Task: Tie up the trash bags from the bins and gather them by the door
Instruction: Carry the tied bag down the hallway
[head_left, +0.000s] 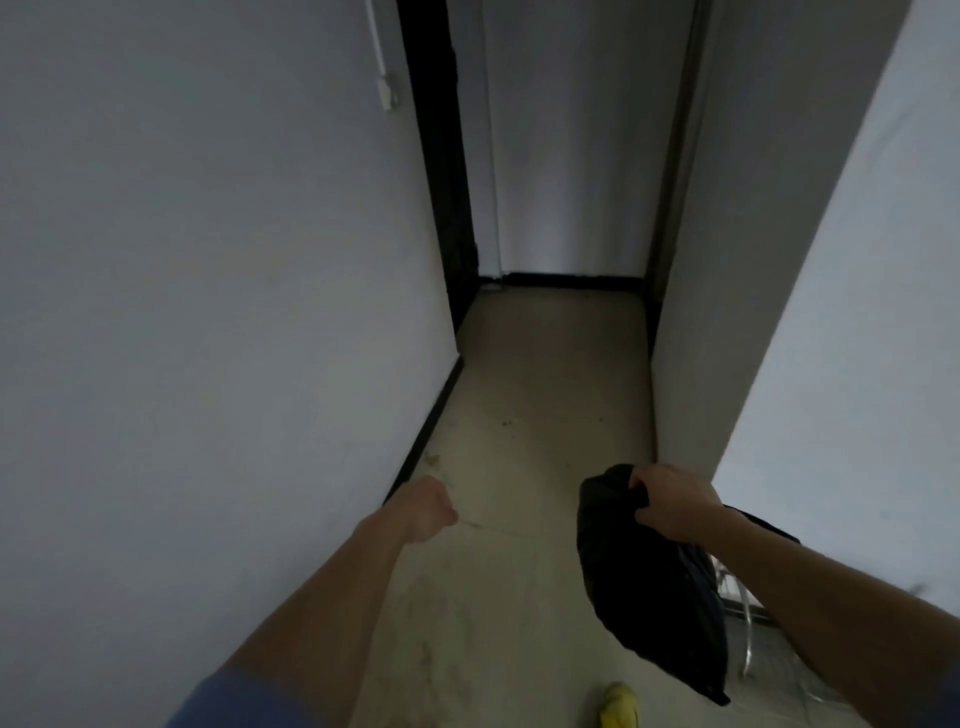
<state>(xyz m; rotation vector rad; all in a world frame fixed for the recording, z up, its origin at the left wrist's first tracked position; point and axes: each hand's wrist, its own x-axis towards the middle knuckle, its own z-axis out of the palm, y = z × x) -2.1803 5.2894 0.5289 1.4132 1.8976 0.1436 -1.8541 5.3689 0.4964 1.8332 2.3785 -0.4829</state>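
A black trash bag (649, 587) hangs from my right hand (672, 501), which grips its bunched top at the lower right of the head view. The bag dangles above the floor beside my right forearm. My left hand (423, 509) is curled into a fist at the lower middle, holding nothing that I can see. A dim, narrow corridor lies ahead, and a dark door frame (441, 171) stands on its left side at the far end.
White walls (208, 312) close in on both sides, with a wall corner (691, 364) jutting in on the right. The beige floor (545, 405) is stained. A yellow shoe (618, 704) shows at the bottom edge. A wire rack (748, 629) sits low right.
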